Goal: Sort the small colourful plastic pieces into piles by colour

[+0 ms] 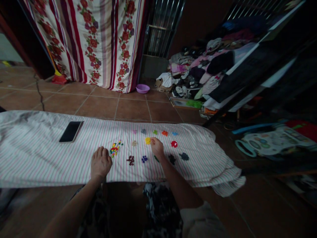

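Observation:
My left hand (101, 162) rests palm down on the striped cloth, fingers laid out and holding nothing. Just to its right is a loose pile of mixed-colour small pieces (114, 149). At the yellow pile (148, 140), my right hand (157, 147) has its fingertips pinched together; what lies between them is too small to make out. Around it are single-colour groups: beige (134, 143), red (174, 144), brown (130, 160), dark blue (144, 159), black (171, 159) and dark grey (184, 156). A dark green group (156, 159) is partly hidden by my right wrist.
Along the far side sit pink (135, 132), grey (143, 131), light green (155, 132), orange (164, 133) and light blue (174, 133) groups. A phone (71, 132) lies at left. Beyond are a purple basin (143, 88), a curtain (99, 43) and heaped clothes (198, 69).

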Motion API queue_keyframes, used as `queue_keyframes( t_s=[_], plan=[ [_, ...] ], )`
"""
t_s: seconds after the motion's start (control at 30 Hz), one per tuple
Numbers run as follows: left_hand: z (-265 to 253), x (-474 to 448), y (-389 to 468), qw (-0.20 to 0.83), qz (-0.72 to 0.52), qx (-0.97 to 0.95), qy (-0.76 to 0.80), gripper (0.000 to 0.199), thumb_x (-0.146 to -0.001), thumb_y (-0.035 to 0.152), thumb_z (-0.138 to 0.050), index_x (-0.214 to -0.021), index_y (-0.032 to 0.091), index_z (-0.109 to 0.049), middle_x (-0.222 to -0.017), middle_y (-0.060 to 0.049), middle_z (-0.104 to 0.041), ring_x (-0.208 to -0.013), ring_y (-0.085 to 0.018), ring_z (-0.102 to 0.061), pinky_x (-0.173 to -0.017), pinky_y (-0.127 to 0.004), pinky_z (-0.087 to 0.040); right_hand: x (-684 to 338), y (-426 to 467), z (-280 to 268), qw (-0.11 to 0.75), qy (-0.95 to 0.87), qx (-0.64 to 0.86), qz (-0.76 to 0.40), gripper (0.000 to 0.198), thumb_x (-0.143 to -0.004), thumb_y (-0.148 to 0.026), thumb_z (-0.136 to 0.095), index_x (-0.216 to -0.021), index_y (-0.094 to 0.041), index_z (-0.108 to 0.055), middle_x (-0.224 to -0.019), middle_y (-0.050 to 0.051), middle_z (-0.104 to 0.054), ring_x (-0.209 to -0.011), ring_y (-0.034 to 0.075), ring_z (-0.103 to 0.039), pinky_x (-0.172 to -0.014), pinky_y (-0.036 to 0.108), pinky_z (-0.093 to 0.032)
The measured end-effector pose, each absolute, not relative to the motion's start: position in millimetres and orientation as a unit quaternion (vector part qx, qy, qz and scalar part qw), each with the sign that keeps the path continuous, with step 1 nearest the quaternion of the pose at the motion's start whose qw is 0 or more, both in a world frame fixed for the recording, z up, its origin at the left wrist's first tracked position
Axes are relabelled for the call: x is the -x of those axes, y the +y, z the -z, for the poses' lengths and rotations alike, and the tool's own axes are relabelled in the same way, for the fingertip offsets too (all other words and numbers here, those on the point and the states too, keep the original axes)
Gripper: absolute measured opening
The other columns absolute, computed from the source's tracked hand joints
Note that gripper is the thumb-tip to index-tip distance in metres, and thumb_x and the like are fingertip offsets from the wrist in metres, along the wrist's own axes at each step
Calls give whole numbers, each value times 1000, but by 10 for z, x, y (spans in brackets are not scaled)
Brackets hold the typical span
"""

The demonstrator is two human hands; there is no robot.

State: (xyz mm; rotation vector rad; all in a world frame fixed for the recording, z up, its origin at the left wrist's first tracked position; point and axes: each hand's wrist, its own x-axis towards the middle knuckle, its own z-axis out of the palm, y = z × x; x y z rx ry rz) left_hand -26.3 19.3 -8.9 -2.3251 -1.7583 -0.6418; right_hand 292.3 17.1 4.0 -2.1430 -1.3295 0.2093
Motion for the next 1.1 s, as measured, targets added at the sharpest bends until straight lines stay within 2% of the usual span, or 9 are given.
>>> queue_keyframes(
  t_s=[0.27,0.43,0.6,0.7,0.97,1.1],
  plan=[
    [111,256,198,37,232,769,-595,33,-86,20,-44,-113,10,-60,-130,-21,-59,-129,-35,-49,-104,-50,-40,-2731,121,-171,322,-531,780,-75,33,-90,-16,-41,-107,-18,-69,-106,10,-71,-100,19,-64,-90,29,-48],
    [124,259,203,31,234,770,-593,35,-86,21,-44,-115,11,-60,-130,-21,-59,-130,-34,-47,-105,-49,-39,-2311,132,-196,332,-607,711,-127,29,-93,-19,-44,-107,-20,-69,-103,7,-71,-97,17,-65,-91,27,-48],
    [96,253,192,29,233,769,-594,33,-87,20,-43,-114,10,-60,-130,-21,-58,-130,-33,-48,-106,-47,-39,-1838,178,-241,270,-691,645,-184,23,-92,-16,-51,-103,-22,-71,-103,4,-71,-100,16,-63,-90,24,-46],
    [89,248,191,36,232,770,-593,31,-88,19,-42,-111,10,-60,-129,-20,-60,-128,-33,-49,-106,-47,-39,-1640,253,-260,223,-715,632,-200,24,-94,-18,-51,-108,-22,-70,-108,5,-70,-102,16,-63,-91,25,-45],
    [127,243,205,38,237,767,-595,33,-86,20,-44,-113,11,-60,-129,-20,-60,-129,-33,-50,-106,-47,-38,-1430,430,-244,134,-727,645,-192,27,-99,-22,-44,-114,-23,-66,-111,7,-67,-105,18,-61,-88,27,-43],
    [134,246,208,51,230,767,-597,34,-87,21,-43,-114,10,-60,-129,-20,-60,-128,-34,-50,-106,-46,-38,-1401,438,-234,123,-725,652,-185,26,-98,-18,-43,-114,-21,-63,-114,8,-66,-108,18,-59,-89,27,-43]
  ],
)
